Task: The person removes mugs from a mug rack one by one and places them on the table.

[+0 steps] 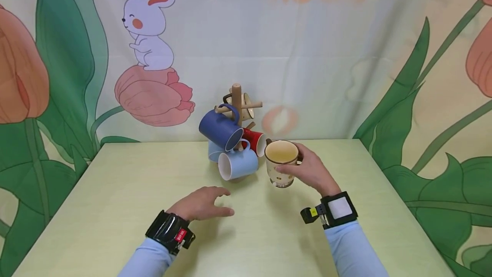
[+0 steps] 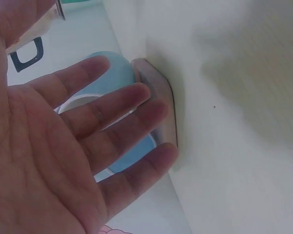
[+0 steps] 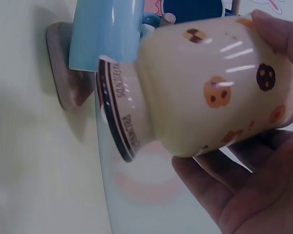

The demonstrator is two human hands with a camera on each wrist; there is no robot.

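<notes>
The right hand point(image 1: 313, 170) gripped a cream mug point(image 1: 274, 173) with dark bands at its rim and base and a cookie print round its body. The thumb lay across the near side and the other fingers bent round the far side, parted by just the mug's width. The mug stood nearly upright between these fingers, clear of the bench point(image 1: 115, 191).

The left hand point(image 1: 200, 203) had hold of nothing. Its fingers were spread, loosely extended and pointed towards the right hand, with thumb and forefinger well apart above the bench.

Ahead of the left fingers, and leftward beyond the right ones, rose a wooden rack point(image 1: 236, 97) hung with mugs. A light blue mug point(image 1: 242, 165) hung nearest to the left fingers, its mouth turned to the left; a second light blue cup point(image 1: 214, 152) showed partly behind it. Above these, farther from the left fingers, a dark blue mug point(image 1: 219, 129) hung tilted, mouth downward. A red mug point(image 1: 252, 140) hung to the left of the right fingers, just past the cream one. Highest and farthest from both sets of fingers was another patterned mug point(image 1: 247, 113), partly hidden by the rack's post and peg.
</notes>
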